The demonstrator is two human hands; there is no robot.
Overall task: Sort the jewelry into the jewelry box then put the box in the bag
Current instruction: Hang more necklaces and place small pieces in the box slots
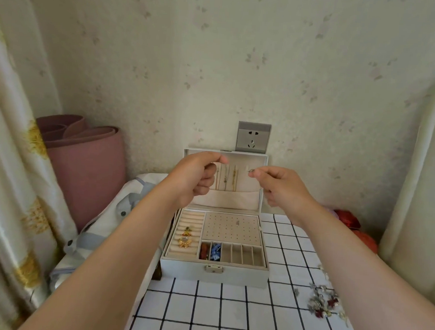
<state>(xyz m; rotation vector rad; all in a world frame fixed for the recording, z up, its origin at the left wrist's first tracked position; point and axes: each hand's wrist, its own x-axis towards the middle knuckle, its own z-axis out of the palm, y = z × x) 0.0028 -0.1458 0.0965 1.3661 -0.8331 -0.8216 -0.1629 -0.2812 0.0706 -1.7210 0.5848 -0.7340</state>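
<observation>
A white jewelry box stands open on the checked tablecloth, lid upright against the wall. Three chains hang inside the lid. Gold rings sit in the left ring rolls; red and blue pieces fill two front compartments. Both hands are raised in front of the lid. My right hand pinches a small silvery piece between thumb and forefinger. My left hand has thumb and forefinger pinched together near the lid's top; whether a thin chain runs between the hands is not visible.
A pile of loose jewelry lies on the tablecloth at the right. A blue-and-white fabric bag lies left of the box. A rolled pink mat stands behind it. A wall socket sits above the lid. Red items lie at the back right.
</observation>
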